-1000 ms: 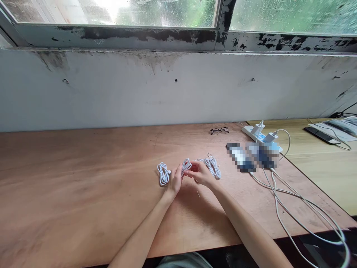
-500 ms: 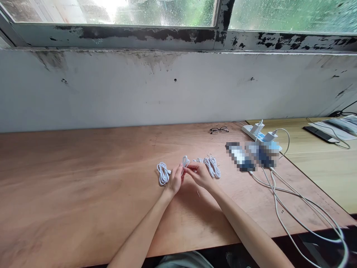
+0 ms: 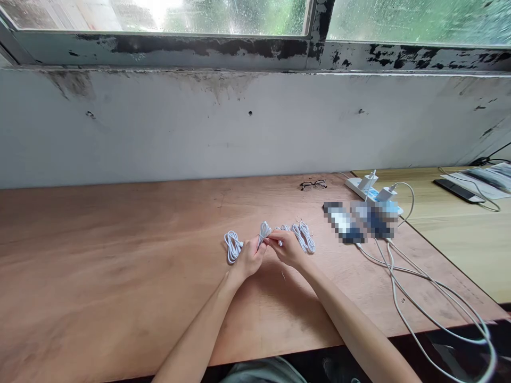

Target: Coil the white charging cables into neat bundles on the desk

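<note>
A looped white cable (image 3: 263, 232) stands upright in the grip, its long axis pointing away from the person. The left hand (image 3: 249, 259) and right hand (image 3: 288, 250) pinch it closed, their fingers hiding its lower end. A coiled cable (image 3: 233, 247) lies just left of the grip on a plywood desk (image 3: 120, 255). More cable coils (image 3: 304, 238) lie just right, partly behind the right hand. Further right, pixelated objects (image 3: 359, 222) cannot be made out.

A looped white cable (image 3: 263, 232) stands pinched upright; a coiled white cable (image 3: 233, 247) lies left, with other coils (image 3: 305, 238) right.
</note>
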Action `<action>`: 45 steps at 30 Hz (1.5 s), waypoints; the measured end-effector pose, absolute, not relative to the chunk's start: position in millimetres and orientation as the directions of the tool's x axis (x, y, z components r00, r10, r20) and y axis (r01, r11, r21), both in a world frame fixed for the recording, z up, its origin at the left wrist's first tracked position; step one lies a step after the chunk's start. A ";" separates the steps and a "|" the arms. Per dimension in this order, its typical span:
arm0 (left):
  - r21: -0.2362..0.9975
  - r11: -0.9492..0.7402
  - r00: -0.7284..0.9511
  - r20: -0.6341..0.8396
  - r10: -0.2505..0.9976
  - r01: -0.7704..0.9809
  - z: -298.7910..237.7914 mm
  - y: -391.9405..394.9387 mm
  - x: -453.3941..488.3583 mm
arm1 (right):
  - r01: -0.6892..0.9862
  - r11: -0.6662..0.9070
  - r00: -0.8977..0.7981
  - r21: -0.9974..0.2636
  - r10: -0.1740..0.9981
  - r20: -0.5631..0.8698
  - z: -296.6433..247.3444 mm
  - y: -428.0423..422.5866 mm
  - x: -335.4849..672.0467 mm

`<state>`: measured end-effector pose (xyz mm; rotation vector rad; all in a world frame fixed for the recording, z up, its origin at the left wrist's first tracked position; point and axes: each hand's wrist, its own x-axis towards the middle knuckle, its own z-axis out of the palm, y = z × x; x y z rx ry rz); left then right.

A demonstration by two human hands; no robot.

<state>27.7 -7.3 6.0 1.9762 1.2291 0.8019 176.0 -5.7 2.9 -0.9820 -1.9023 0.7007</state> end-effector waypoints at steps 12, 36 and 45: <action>0.789 -0.276 0.280 0.138 0.950 0.549 4.4 -8.4 31.6 | 0.310 0.447 -0.247 -0.839 0.890 0.383 0.5 -5.4 175.2; 0.964 0.247 0.342 -0.200 0.918 -0.101 4.0 -9.7 34.9 | 0.287 0.529 -0.184 -0.799 0.849 0.496 -4.4 -7.2 174.3; 0.914 0.352 0.378 -0.259 0.889 -0.200 8.7 -12.4 37.7 | 0.074 0.399 -0.172 -0.914 0.908 0.382 3.5 -8.8 170.8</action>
